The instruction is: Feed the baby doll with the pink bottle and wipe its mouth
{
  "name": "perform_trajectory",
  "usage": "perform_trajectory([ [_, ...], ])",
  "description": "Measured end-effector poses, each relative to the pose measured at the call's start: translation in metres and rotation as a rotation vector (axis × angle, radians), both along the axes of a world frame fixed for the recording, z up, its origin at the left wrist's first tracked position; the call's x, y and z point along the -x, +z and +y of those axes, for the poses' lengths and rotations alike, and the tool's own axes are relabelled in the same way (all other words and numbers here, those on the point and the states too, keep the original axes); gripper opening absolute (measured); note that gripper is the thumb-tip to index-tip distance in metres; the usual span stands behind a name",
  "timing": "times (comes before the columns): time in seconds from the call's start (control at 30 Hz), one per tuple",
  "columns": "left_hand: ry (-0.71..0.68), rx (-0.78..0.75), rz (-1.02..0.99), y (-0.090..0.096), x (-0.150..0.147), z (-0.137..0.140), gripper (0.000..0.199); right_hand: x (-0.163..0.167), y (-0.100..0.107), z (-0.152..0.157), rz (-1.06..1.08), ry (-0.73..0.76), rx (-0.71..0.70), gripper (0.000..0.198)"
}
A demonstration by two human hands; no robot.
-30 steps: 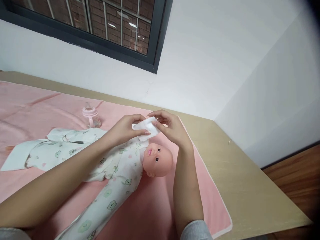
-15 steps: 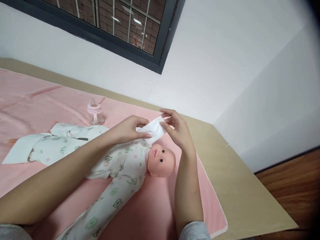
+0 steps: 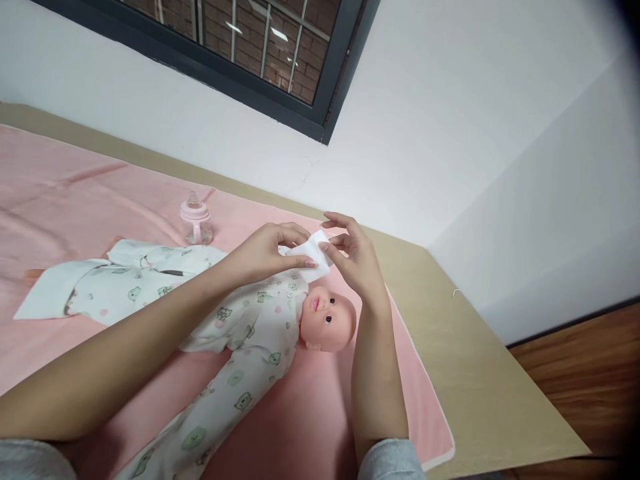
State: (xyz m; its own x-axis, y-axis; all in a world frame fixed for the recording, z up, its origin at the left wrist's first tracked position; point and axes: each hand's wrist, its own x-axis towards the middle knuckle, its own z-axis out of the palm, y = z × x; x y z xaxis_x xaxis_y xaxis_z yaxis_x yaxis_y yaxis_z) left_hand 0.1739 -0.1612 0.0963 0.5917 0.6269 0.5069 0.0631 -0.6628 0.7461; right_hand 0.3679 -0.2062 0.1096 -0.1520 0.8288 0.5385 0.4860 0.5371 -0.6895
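Observation:
A white tissue (image 3: 314,255), seemingly folded, is pinched between both hands above the doll's far shoulder. My left hand (image 3: 277,251) grips its left part with the thumb on top. My right hand (image 3: 353,257) pinches the right edge between thumb and fingers, the index finger lifted away. Below them a baby doll (image 3: 329,320) lies on its back, head to the right, dressed in a white outfit (image 3: 255,320) printed with green animals. My left forearm passes over the doll's body and hides part of it.
A baby bottle (image 3: 197,220) with a pink collar and handle stands beyond the doll. The pink blanket (image 3: 300,427) covers much of the wooden table (image 3: 465,360). Behind are a white wall (image 3: 400,133) and a dark-framed window (image 3: 320,120).
My left hand has slid along the tissue towards the right hand, and less of the tissue shows now. The whole view has shifted slightly; the doll and bottle lie as before.

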Motion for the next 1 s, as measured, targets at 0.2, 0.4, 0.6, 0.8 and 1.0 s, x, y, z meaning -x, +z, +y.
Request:
perform_trajectory([
  [0.2,0.081,-0.052,-0.127,-0.003,-0.003,-0.002,0.017,0.008,0.001,-0.002,0.013,0.043,0.065,0.051],
  [0.4,0.103,0.047,-0.178,0.0,-0.007,-0.007,0.021,0.007,-0.003,0.0,0.014,0.015,0.069,0.058],
  [0.6,0.221,0.148,-0.116,0.007,0.003,-0.005,0.029,-0.014,-0.005,0.011,0.041,-0.073,0.096,0.06],
  [0.8,-0.101,0.097,0.219,0.002,0.006,0.004,0.027,-0.061,-0.044,0.05,0.134,-0.173,0.246,0.054],
  [1.0,-0.248,0.146,0.448,-0.008,-0.004,0.001,0.017,-0.086,-0.129,0.082,0.313,-0.256,0.533,0.046],
])
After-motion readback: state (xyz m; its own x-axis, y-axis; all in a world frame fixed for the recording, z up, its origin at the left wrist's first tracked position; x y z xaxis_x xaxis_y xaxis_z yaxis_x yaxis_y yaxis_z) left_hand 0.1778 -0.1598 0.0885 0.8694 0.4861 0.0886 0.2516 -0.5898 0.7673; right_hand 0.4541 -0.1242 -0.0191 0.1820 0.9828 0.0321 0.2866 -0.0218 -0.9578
